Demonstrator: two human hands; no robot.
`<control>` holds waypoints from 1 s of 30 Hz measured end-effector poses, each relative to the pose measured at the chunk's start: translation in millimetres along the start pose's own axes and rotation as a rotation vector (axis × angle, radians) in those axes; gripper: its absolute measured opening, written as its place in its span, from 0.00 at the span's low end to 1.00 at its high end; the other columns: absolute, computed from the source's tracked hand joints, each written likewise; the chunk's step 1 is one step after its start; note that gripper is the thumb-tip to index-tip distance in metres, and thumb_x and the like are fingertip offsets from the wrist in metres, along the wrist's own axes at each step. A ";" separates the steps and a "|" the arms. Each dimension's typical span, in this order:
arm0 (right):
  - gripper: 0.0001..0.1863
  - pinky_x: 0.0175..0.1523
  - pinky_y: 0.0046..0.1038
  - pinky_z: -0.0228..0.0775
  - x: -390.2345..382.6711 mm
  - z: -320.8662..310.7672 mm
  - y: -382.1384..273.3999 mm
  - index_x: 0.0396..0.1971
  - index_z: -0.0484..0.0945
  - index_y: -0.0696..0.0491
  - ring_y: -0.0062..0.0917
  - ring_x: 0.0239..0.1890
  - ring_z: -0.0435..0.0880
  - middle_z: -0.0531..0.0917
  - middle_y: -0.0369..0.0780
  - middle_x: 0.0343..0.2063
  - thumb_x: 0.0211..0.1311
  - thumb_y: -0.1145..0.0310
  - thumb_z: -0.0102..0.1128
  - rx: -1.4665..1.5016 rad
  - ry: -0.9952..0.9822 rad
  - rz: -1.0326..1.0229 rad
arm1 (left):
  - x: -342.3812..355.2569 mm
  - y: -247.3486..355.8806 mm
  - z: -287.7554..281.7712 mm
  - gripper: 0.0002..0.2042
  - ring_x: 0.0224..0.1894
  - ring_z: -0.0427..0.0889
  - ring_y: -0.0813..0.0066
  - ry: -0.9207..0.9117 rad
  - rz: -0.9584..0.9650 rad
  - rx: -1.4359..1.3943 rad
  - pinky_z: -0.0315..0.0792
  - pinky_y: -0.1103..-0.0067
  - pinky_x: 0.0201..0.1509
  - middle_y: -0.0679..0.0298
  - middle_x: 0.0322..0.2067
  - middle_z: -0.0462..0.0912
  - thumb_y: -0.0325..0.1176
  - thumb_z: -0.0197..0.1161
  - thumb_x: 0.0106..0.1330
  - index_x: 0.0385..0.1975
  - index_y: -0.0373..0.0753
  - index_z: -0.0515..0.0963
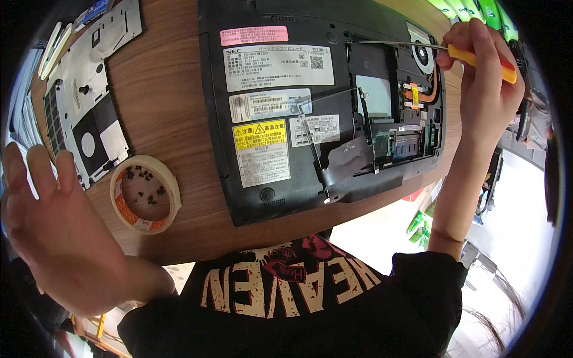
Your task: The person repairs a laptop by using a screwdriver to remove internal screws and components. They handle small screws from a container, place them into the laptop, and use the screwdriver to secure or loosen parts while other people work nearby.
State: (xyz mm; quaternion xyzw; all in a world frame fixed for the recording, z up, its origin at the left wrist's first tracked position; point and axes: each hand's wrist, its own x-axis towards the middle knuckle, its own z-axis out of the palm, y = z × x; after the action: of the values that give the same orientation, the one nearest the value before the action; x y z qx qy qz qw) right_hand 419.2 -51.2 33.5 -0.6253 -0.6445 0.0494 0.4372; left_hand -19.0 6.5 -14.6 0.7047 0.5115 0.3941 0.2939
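A black laptop (pixel 221 155) lies bottom up on the wooden table, its internals exposed at the right. My right hand (pixel 483 77) grips a yellow-handled screwdriver (pixel 508 70), whose shaft reaches left to the laptop's upper inner part, near the fan (pixel 422 55). A dark metal bracket (pixel 346 164) with thin arms rests over the laptop's lower middle. My left hand (pixel 62 238) is at the left table edge, fingers extended and slightly bent, holding nothing visible. Beside it sit a tape roll (pixel 174 197) with small screws inside its ring and a detached panel (pixel 104 107).
Bright green items (pixel 468 12) lie at the upper right, with dark objects along the right rim. A pale slim item (pixel 49 43) is at the upper left. The table's near edge runs just in front of my shirt, with more green items below at the right.
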 end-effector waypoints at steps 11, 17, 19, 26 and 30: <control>0.18 0.21 0.19 0.67 20.2 46.2 -57.5 0.19 0.76 0.59 0.17 0.15 0.77 0.78 0.36 0.16 0.69 0.68 0.56 0.038 -0.049 0.029 | 10.5 30.1 27.6 0.11 0.45 0.69 0.73 -0.428 0.128 -0.399 0.63 0.75 0.50 0.59 0.48 0.73 0.30 0.53 0.74 0.50 0.32 0.75; 0.17 0.22 0.17 0.68 22.5 51.6 -55.7 0.19 0.78 0.58 0.15 0.16 0.78 0.79 0.34 0.16 0.68 0.66 0.59 0.034 -0.014 0.045 | 40.9 62.0 77.0 0.09 0.49 0.78 0.78 -0.651 0.154 -0.193 0.68 0.84 0.56 0.64 0.47 0.80 0.25 0.59 0.71 0.48 0.33 0.78; 0.16 0.22 0.17 0.69 22.9 48.8 -55.0 0.20 0.79 0.57 0.14 0.16 0.78 0.79 0.34 0.17 0.68 0.64 0.60 0.072 -0.028 0.066 | 60.5 61.8 108.3 0.08 0.49 0.78 0.80 -0.671 0.241 -0.238 0.68 0.84 0.55 0.65 0.46 0.80 0.24 0.59 0.70 0.47 0.33 0.78; 0.17 0.22 0.16 0.71 27.5 40.5 -49.9 0.22 0.78 0.57 0.13 0.17 0.78 0.79 0.34 0.18 0.68 0.61 0.61 0.184 -0.057 0.174 | 89.1 82.6 176.9 0.16 0.35 0.85 0.70 -0.665 0.333 -0.133 0.76 0.79 0.40 0.58 0.36 0.87 0.22 0.66 0.59 0.48 0.33 0.75; 0.17 0.22 0.17 0.71 28.8 42.1 -41.2 0.23 0.78 0.57 0.14 0.17 0.78 0.78 0.33 0.18 0.67 0.60 0.61 0.203 -0.063 0.126 | 95.3 81.3 193.8 0.17 0.33 0.84 0.70 -0.701 0.525 -0.222 0.75 0.78 0.38 0.57 0.31 0.86 0.21 0.67 0.56 0.46 0.31 0.74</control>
State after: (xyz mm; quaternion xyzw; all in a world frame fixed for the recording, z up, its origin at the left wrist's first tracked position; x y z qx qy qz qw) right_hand 366.2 -15.2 47.3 -0.6153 -0.6091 0.1614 0.4736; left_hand 202.5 70.5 -23.9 0.8658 0.1396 0.2451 0.4133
